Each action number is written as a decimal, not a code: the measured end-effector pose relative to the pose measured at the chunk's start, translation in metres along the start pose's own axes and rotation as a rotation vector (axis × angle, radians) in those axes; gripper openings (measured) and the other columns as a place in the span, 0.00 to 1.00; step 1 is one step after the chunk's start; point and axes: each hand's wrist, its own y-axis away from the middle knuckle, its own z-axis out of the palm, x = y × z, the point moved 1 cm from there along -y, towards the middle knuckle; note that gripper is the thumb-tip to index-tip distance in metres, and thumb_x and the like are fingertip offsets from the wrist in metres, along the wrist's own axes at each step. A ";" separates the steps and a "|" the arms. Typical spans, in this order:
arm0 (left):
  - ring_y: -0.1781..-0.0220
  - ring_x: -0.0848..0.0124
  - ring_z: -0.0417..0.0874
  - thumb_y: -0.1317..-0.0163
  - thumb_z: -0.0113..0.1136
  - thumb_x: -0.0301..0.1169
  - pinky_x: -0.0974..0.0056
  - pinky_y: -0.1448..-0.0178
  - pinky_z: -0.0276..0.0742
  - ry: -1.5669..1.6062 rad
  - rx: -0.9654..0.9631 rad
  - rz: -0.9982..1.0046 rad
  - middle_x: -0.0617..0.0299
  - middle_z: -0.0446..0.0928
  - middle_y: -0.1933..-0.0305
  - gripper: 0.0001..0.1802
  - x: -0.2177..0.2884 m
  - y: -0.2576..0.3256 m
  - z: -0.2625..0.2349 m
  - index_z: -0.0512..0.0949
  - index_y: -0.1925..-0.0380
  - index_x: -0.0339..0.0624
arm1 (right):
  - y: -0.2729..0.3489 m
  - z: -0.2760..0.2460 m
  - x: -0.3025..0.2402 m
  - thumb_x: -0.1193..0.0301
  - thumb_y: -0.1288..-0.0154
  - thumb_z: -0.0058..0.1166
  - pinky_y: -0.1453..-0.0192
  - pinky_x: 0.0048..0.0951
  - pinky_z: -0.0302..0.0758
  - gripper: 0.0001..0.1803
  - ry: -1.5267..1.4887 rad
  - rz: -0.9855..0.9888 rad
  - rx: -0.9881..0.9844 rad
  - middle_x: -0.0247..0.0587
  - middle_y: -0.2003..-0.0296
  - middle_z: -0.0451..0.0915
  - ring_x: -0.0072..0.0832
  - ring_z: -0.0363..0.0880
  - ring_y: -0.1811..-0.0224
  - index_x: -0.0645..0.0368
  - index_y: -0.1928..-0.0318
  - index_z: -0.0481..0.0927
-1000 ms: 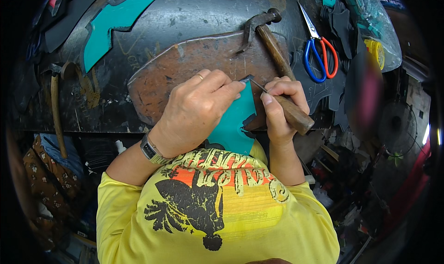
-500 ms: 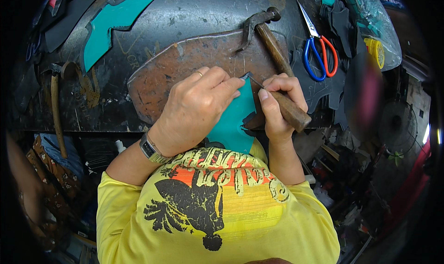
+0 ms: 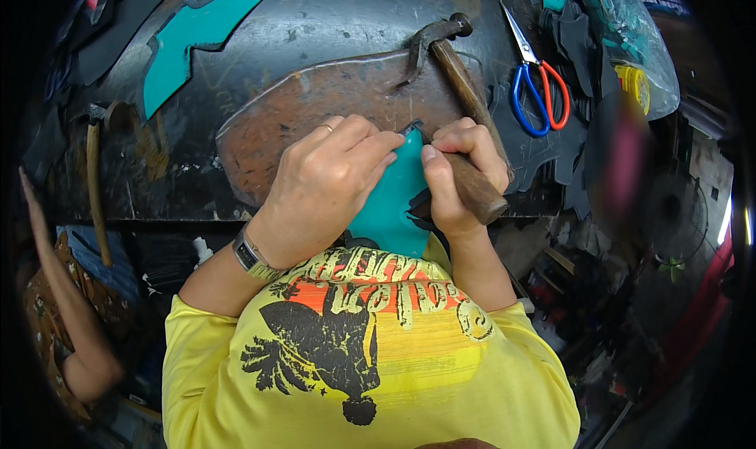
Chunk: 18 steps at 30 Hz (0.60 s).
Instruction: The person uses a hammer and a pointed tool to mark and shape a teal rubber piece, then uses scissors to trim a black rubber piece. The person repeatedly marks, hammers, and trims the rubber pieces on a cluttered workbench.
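Note:
My left hand [image 3: 331,162] pinches the upper tip of a teal leather-like piece [image 3: 394,205] with dark edging. That piece runs from the board down to my lap, and a dark notch shows on its right side. In my right hand [image 3: 472,166] is an awl [image 3: 476,189] with a thick wooden handle, gripped with the thumb along it. Its thin metal end points at the teal tip, close to my left fingertips, and is mostly hidden by my fingers. Beneath both hands lies a worn brown board [image 3: 268,126].
Beyond my right hand a hammer [image 3: 465,79] rests on the board. Scissors [image 3: 539,95] with blue and red handles lie farther right, near dark cut pieces [image 3: 571,55]. At left are another teal piece [image 3: 169,63], a second hammer [image 3: 94,181] and another person's arm [image 3: 67,307].
My right hand and the awl have shifted slightly left and up toward the teal tip, covering more of the metal end. The other person's forearm at left has come up into clearer view.

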 end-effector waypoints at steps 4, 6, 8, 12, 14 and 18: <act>0.60 0.58 0.83 0.42 0.68 0.23 0.57 0.56 0.82 0.003 -0.003 -0.010 0.57 0.78 0.63 0.11 0.000 0.001 0.000 0.83 0.57 0.37 | 0.002 -0.005 0.007 0.81 0.41 0.60 0.62 0.28 0.73 0.06 -0.219 0.132 0.102 0.39 0.70 0.79 0.25 0.76 0.70 0.63 0.66 0.75; 0.60 0.57 0.83 0.42 0.68 0.23 0.57 0.55 0.81 0.001 -0.004 -0.009 0.56 0.78 0.63 0.11 0.000 0.000 0.001 0.83 0.57 0.38 | 0.003 -0.006 0.006 0.81 0.42 0.60 0.63 0.28 0.73 0.06 -0.157 0.148 0.081 0.40 0.71 0.79 0.25 0.76 0.70 0.63 0.66 0.75; 0.60 0.57 0.83 0.42 0.68 0.23 0.57 0.55 0.81 0.001 0.001 -0.010 0.56 0.78 0.63 0.12 0.000 0.000 0.001 0.83 0.57 0.38 | 0.004 -0.005 0.005 0.80 0.42 0.60 0.64 0.28 0.73 0.06 -0.105 0.129 0.070 0.40 0.72 0.78 0.26 0.76 0.71 0.63 0.67 0.75; 0.59 0.57 0.83 0.42 0.68 0.23 0.57 0.55 0.81 -0.005 -0.005 -0.019 0.56 0.79 0.63 0.12 0.001 0.000 0.001 0.83 0.58 0.38 | 0.003 0.000 0.003 0.80 0.43 0.60 0.66 0.29 0.73 0.06 0.038 -0.003 0.030 0.41 0.73 0.78 0.27 0.76 0.73 0.64 0.67 0.76; 0.59 0.58 0.83 0.42 0.69 0.23 0.57 0.55 0.81 -0.009 -0.009 -0.019 0.57 0.79 0.63 0.11 0.000 0.000 0.001 0.83 0.58 0.38 | 0.003 0.000 0.003 0.80 0.43 0.61 0.66 0.29 0.73 0.06 0.071 -0.033 0.009 0.41 0.73 0.78 0.27 0.76 0.73 0.64 0.67 0.76; 0.59 0.57 0.83 0.42 0.68 0.23 0.57 0.54 0.81 -0.011 0.001 -0.015 0.57 0.79 0.63 0.11 0.001 0.000 0.000 0.83 0.58 0.38 | 0.003 -0.005 0.005 0.80 0.43 0.61 0.65 0.28 0.74 0.06 -0.208 0.122 0.079 0.41 0.72 0.79 0.26 0.76 0.72 0.64 0.67 0.76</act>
